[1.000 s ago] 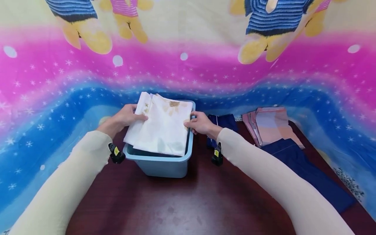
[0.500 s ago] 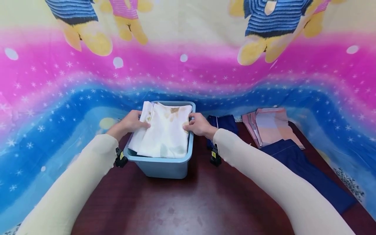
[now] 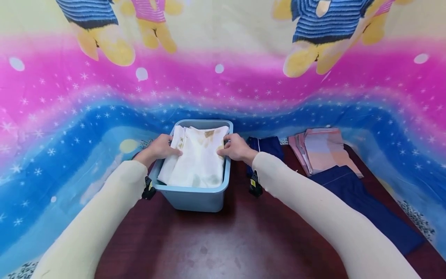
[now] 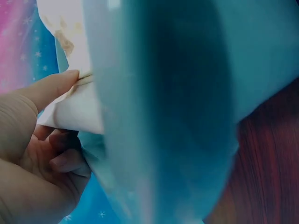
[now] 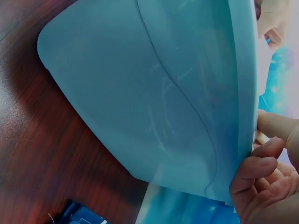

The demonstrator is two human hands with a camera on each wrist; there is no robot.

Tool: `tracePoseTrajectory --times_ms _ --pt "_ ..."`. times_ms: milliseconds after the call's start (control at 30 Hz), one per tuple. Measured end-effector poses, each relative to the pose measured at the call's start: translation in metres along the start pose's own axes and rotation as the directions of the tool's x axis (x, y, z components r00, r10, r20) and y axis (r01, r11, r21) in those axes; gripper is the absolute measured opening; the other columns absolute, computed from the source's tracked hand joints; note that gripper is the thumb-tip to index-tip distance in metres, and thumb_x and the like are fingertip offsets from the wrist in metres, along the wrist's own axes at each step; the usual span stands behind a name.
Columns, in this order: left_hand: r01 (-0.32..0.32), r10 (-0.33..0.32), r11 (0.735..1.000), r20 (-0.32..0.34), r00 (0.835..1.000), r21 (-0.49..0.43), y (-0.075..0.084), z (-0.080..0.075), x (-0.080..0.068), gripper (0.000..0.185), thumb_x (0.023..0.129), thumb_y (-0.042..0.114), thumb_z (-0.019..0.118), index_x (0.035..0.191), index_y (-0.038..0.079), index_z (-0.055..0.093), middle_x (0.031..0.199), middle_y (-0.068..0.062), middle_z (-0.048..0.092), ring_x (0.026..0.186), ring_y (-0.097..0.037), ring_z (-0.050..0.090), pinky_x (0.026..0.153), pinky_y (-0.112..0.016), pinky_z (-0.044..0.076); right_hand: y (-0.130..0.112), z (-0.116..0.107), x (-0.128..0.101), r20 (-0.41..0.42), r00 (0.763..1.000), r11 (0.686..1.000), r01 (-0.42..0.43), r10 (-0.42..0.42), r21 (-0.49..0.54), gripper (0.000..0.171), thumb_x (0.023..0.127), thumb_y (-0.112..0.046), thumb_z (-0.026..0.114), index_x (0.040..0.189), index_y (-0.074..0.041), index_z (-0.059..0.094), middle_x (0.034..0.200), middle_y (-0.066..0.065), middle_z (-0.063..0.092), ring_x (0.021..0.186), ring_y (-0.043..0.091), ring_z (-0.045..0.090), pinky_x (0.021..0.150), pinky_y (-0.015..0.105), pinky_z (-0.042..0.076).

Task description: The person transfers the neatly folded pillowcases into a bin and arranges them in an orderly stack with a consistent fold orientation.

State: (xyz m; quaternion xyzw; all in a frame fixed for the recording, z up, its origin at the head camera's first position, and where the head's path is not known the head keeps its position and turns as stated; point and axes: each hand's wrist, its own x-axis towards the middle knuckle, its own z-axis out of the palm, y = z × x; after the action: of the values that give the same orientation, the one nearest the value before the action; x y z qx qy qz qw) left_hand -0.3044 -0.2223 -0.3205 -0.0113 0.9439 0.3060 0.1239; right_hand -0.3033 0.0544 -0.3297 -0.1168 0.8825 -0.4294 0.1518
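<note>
A folded white cloth [image 3: 200, 161] with brown and grey-green printed patches lies in the mouth of a light blue plastic bin [image 3: 196, 200], its layers tilted slightly. My left hand [image 3: 161, 147] pinches the cloth's left edge; in the left wrist view the thumb is above and the curled fingers below the white fabric [image 4: 77, 109]. At the opposite edge, my right hand [image 3: 237, 147] holds the cloth between thumb and fingers, close to the bin's right rim. The right wrist view mostly shows the bin's wall [image 5: 140, 102], which hides much of that grip.
Right of the bin lies a small folded navy cloth [image 3: 269, 147]. Farther right are a stack of pink checked cloths [image 3: 324, 149] and a larger navy cloth [image 3: 366, 205]. The dark red-brown table [image 3: 216, 248] meets a patterned curtain [image 3: 216, 87] behind the bin.
Both hands have lowered the white cloth from above the rim into the bin. The left hand has also shifted right, drawing the cloth's left side inward.
</note>
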Motion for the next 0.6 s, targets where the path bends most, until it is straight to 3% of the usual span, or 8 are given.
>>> tracePoseTrajectory --times_ms 233,433,500,600 --pt "-0.004 0.004 1.000 -0.001 1.000 0.022 -0.0016 0.0013 0.0023 0.048 0.096 0.020 0.069 0.135 -0.004 0.055 0.125 -0.025 0.063 0.108 -0.034 0.069 0.094 -0.047 0.058 -0.0025 0.0000 0.0014 0.001 1.000 0.998 0.023 -0.023 -0.064 0.067 0.097 -0.019 0.069 0.154 -0.002 0.038 0.114 0.017 0.070 0.098 0.024 0.066 0.089 0.036 0.053" --pt "-0.002 0.001 0.999 0.015 1.000 0.039 -0.0028 0.0004 0.0046 0.049 0.096 0.021 0.070 0.137 -0.002 0.055 0.124 -0.024 0.064 0.107 -0.034 0.070 0.092 -0.047 0.058 -0.0021 -0.0016 0.0019 0.014 1.000 0.998 0.021 -0.020 -0.062 0.068 0.097 -0.021 0.069 0.154 -0.003 0.038 0.122 0.017 0.068 0.111 0.027 0.066 0.098 0.040 0.053" --pt "0.004 -0.005 0.999 0.019 1.000 0.046 -0.0024 0.0004 0.0056 0.049 0.096 0.021 0.070 0.137 -0.001 0.054 0.124 -0.023 0.064 0.107 -0.034 0.070 0.092 -0.047 0.058 -0.0017 -0.0025 0.0022 0.017 1.000 0.998 0.027 -0.026 -0.055 0.065 0.097 -0.022 0.068 0.153 -0.003 0.041 0.114 0.014 0.070 0.101 0.023 0.067 0.093 0.037 0.054" --pt "0.012 -0.014 0.998 0.026 1.000 0.061 -0.0012 0.0008 0.0065 0.051 0.096 0.021 0.070 0.140 0.000 0.053 0.126 -0.023 0.064 0.109 -0.034 0.070 0.093 -0.049 0.057 -0.0007 -0.0028 0.0037 0.012 0.999 0.999 0.034 -0.034 -0.041 0.056 0.098 -0.024 0.067 0.147 -0.003 0.050 0.088 0.006 0.066 0.077 0.017 0.060 0.077 0.031 0.052"
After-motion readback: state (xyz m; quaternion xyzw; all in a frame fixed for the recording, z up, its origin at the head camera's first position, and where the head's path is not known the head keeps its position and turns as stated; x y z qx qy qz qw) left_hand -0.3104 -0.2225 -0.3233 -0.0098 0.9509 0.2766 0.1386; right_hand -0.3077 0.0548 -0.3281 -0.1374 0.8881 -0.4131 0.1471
